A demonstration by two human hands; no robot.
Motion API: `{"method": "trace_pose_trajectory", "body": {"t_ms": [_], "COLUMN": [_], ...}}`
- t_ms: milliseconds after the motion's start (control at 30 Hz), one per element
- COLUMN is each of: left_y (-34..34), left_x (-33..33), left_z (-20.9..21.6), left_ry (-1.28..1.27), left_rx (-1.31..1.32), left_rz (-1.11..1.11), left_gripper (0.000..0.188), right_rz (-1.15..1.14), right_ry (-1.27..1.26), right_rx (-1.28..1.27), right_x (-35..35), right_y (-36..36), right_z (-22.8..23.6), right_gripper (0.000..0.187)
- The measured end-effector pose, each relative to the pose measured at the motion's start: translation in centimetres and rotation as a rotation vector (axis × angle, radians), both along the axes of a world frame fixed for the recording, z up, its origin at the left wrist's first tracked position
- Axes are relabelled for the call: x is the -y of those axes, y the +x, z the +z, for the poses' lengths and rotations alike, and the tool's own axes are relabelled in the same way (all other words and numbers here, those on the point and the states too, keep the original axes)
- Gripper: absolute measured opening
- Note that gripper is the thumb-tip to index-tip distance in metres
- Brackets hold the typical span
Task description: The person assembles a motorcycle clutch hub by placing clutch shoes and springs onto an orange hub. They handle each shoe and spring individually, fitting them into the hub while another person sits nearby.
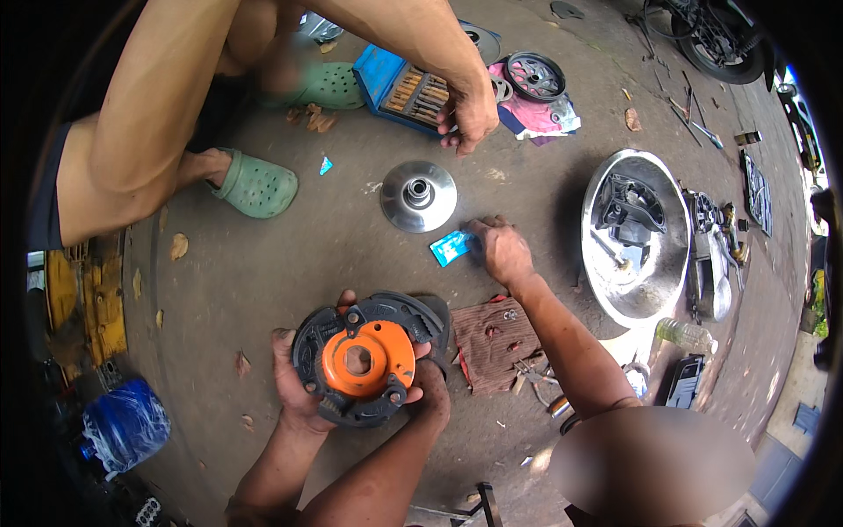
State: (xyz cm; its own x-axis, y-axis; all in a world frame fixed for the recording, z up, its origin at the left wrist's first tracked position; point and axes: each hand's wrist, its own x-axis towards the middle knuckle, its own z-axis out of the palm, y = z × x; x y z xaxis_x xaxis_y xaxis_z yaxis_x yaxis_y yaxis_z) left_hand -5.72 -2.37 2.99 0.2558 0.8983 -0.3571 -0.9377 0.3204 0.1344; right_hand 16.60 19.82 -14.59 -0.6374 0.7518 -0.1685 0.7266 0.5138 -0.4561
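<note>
My left hand (297, 379) cups a centrifugal clutch (366, 358) from below, fingertips showing round its rim. The clutch has black shoes and an orange centre plate with a round hole. Farther forward, my right hand (502, 250) is closed, its fingers pinching one end of a small blue packet (450, 249); the fingertips are partly hidden. Just beyond the packet a shiny metal pulley disc (419, 197) with a raised hub lies on the ground. A bare leg with a dark sandal (436, 318) is partly hidden behind the clutch.
A co-worker in green clogs (256, 186) squats opposite, one hand (468, 114) beside a blue tool case (376, 72). At right stands a metal basin (679, 259) holding parts. Small parts lie on a brown rag (481, 338). A blue water jug (130, 426) is at left.
</note>
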Motion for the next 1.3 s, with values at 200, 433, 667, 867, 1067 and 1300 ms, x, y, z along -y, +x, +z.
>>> {"method": "trace_pose_trajectory", "body": {"t_ms": [200,433,667,867,1067,1300], "left_y": [0.2,0.1,0.6,2.1,3.4,4.7], "left_x": [0.2,0.1,-1.0,-2.3,-2.2,-1.4], "left_z": [-0.2,-0.2,0.5,2.0,2.3,2.3], "left_ry": [-0.008,0.01,-0.045,-0.171,-0.121,-0.176], "left_rx": [-0.003,0.05,0.046,0.31,0.177,0.197], "left_rz": [-0.009,0.008,0.104,0.239,0.162,0.177], "left_gripper": [0.083,0.083,0.078,0.075,0.076,0.078], "right_rz": [0.006,-0.049,-0.45,-0.412,-0.378,-0.436], "right_ry": [0.013,-0.089,-0.819,-0.803,-0.79,-0.781], "right_rx": [0.063,0.14,-1.054,-1.366,-1.496,-1.553], "right_x": [-0.4,-0.8,4.6,10.5,11.3,12.8], "right_y": [-0.3,-0.7,1.0,3.1,3.6,4.2], "right_z": [-0.3,2.9,10.2,16.1,17.7,19.1], "right_gripper": [0.032,0.031,0.036,0.027,0.025,0.019]}}
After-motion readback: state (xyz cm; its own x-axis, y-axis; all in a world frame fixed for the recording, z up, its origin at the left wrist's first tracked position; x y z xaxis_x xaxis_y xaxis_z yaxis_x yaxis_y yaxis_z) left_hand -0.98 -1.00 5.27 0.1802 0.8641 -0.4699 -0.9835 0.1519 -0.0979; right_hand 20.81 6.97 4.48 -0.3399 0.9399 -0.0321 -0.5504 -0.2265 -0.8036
